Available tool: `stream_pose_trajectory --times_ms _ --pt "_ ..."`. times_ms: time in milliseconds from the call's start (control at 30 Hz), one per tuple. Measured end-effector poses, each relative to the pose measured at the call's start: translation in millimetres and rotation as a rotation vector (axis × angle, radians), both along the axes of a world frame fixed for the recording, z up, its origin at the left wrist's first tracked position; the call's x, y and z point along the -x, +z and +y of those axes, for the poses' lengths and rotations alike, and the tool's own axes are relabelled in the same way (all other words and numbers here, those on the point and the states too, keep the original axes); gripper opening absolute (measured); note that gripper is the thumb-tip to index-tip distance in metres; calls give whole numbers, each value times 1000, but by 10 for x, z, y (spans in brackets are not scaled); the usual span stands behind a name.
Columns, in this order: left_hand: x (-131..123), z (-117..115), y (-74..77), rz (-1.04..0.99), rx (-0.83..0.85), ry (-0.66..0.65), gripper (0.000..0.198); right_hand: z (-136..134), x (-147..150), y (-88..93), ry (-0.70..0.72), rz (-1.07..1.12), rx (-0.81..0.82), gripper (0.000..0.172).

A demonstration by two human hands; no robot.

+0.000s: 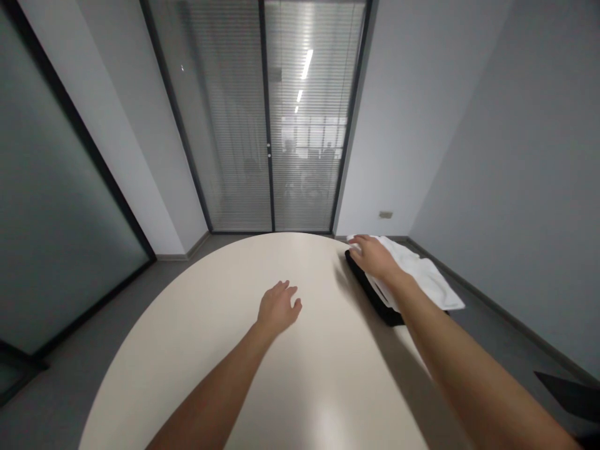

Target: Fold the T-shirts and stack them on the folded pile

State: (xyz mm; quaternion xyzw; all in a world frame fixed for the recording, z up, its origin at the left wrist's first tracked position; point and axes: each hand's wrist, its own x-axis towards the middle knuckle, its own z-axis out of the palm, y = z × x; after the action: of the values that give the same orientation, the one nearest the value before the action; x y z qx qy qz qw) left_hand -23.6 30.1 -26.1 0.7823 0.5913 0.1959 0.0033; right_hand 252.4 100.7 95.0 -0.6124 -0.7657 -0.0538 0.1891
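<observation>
Small room, glass and grey walls. Background: framed glass panels point(239, 125) with horizontal blinds, strip lights point(307, 64) showing beyond the right-hand panel. Frosted panel point(56, 187) in a dark frame on the left side. Wall plate point(385, 215) low on the far wall, just right of the glass. Grey floor point(75, 375) visible around the work surface.

Work surface: round, off-white table point(187, 325), smooth, with a soft glare near its lower middle.

Item position: white cloth point(424, 281) at the table's right side, lying over a flat black item point(375, 299). Black edge exposed along the cloth's left and near sides; what the black item is cannot be told. Cloth surface slightly wrinkled; its right corner projects past the black item and appears against the floor.

Right hand point(375, 257): at the far left end of the cloth, palm downward, fingers over the fabric's corner, thumb nearer the black edge. Grip: cannot tell whether the fabric is pinched or merely touched. Forearm passes in front of the cloth's near left portion.

Left hand point(277, 309): over the middle of the table, left of the cloth and well apart from it. Grip: wide and empty, fingers slightly bent, thumb separated. Contact with the tabletop cannot be determined.

Dark object point(569, 394) at lower right, partly cut off by the border, unidentified.
</observation>
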Motion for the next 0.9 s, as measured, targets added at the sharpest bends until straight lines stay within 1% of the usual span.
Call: stream_pose_trajectory --times_ms 67,100,200,300,333,400,467,533,633,700,900 --pt "46 5 22 4 -11 -16 40 -171 341 -69 64 91 -71 40" --pt "63 6 27 0 -18 -20 40 -258 500 -144 85 118 -64 40" --pt "92 -2 27 -17 -33 -33 41 -474 858 -488 115 115 65 45" --pt "91 -15 20 -14 -36 -43 43 -593 1002 -859 94 77 226 51" --pt "87 -18 16 -6 -37 -34 44 -617 1012 -951 94 65 265 54" --pt "78 -20 1 17 -34 -2 46 -653 1001 -1069 120 47 304 58" --pt "79 -20 -20 33 -13 43 47 -680 979 -1109 167 35 311 61" --pt "102 -23 -41 38 38 60 51 -699 965 -1110 198 26 315 64" --pt "172 -44 -50 51 129 1 63 -709 965 -1108 203 16 324 68" --pt "216 -68 -40 71 157 -47 69 -704 968 -1117 204 14 327 69" --pt "233 -130 3 105 138 -46 68 -686 967 -1145 206 5 321 70"
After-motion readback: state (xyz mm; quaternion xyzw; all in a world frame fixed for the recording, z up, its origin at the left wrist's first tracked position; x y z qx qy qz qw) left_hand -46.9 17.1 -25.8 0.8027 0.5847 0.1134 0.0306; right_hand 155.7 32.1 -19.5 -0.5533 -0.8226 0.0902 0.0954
